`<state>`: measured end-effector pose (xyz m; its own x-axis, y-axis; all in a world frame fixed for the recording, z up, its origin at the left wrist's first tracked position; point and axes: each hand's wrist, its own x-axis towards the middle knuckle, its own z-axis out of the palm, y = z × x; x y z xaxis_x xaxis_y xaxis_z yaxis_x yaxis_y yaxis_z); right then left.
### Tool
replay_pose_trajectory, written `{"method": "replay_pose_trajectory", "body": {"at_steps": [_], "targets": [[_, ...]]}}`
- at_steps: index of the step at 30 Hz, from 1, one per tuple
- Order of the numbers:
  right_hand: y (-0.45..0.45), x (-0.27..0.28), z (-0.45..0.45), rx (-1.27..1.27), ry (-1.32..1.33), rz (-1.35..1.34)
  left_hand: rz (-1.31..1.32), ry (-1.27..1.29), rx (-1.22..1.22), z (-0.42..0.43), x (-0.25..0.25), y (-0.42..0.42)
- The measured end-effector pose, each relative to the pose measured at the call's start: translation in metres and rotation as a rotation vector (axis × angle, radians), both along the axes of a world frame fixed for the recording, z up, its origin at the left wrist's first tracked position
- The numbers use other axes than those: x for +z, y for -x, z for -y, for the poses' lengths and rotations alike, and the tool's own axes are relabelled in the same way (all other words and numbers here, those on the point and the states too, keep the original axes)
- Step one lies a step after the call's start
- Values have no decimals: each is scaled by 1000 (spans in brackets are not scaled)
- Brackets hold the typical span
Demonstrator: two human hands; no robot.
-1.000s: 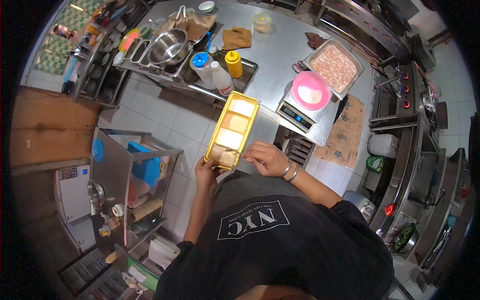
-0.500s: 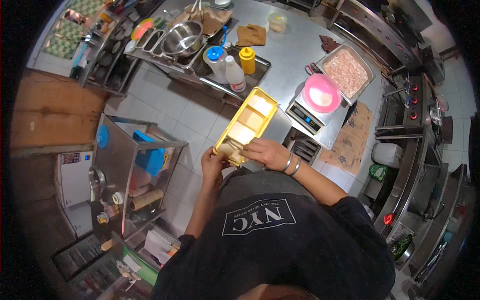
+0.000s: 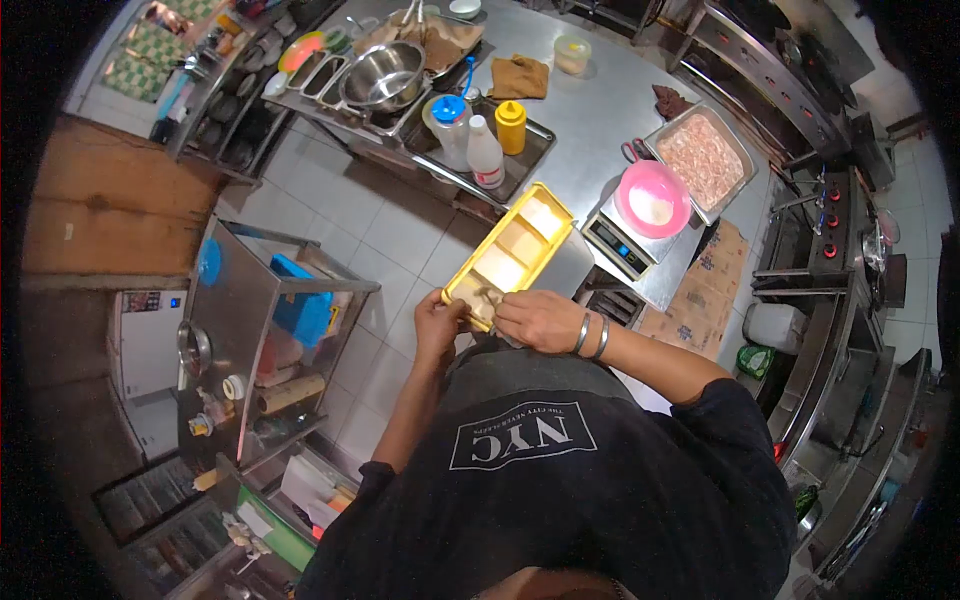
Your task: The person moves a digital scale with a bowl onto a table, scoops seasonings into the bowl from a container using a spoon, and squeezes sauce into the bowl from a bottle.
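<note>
A yellow seasoning box [image 3: 487, 238] with several compartments is held tilted in front of my body. My left hand [image 3: 441, 325] grips its near left corner, fingers wrapped round the rim. At the nearest compartment, which holds pale powder, my right hand [image 3: 540, 320] is closed, fingertips over the edge. A small greyish piece shows beside those fingers, perhaps a spoon; its kind is unclear. Past the box, a pink bowl [image 3: 652, 199] with a little white powder sits on a digital scale [image 3: 617, 246].
On the steel table [image 3: 590, 110], a metal pan [image 3: 745, 155] holds pale pink raw meat. A tray [image 3: 535, 160] carries a yellow squeeze bottle [image 3: 511, 128], a white bottle [image 3: 486, 155] and a blue-lidded jug [image 3: 450, 130]. A steel rack [image 3: 240, 330] stands at left.
The seasoning box and both hands sit slightly further right in view, as the whole scene has shifted. My right fingers are a little more closed at the near compartment.
</note>
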<state>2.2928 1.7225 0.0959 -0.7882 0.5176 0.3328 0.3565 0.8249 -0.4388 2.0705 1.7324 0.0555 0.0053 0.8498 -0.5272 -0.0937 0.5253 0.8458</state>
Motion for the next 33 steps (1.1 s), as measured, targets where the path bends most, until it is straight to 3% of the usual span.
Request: {"method": "replay_pose_trajectory", "body": {"at_steps": [3,5,13,15,19,21,33], "targets": [[-6,5,-4,-31,115,33,-5,-22,10,1,-2,-1],[-13,-3,-11,-112,236,-174,-6,-37,19,0,-3,-1],[-23,-32,-12,-437,541,-417,-18,-80,9,-3,0,-5],[-21,-51,-6,-595,832,-557,-17,-72,12,-4,-1,-9],[-16,-76,11,-756,961,-618,-11,-63,54,-2,-4,-16],[-13,-87,18,-832,1096,-794,-13,-72,50,-4,-1,-20],[-53,-79,27,-992,1160,-1335,83,45,66,-16,-1,-38]]}}
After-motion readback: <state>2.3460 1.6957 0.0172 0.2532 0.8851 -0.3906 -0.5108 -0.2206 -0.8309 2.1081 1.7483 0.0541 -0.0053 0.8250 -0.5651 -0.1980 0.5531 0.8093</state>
